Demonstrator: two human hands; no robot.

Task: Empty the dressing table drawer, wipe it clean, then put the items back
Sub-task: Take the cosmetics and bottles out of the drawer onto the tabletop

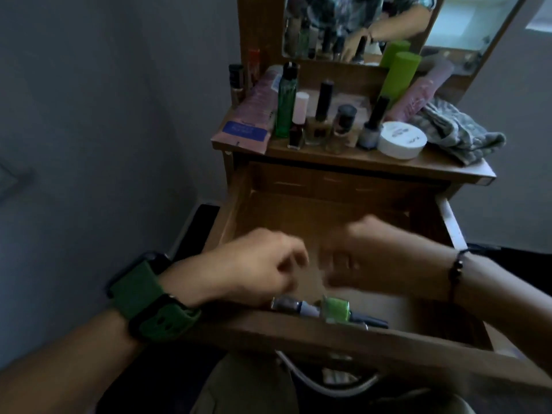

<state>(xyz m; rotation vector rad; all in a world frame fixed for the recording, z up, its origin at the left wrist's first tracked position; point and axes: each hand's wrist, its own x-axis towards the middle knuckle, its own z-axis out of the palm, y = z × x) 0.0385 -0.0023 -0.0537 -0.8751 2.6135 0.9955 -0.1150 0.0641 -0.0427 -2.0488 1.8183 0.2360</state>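
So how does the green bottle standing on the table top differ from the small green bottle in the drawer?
The tall green bottle stands upright on the dressing table top; the small green bottle is in the open drawer, near its front edge. The tall one is slim, dark green and clearly larger; the small one is squat and bright light green. The tall one has a black cap; the small one's cap is not clear. Both are cosmetic bottles.
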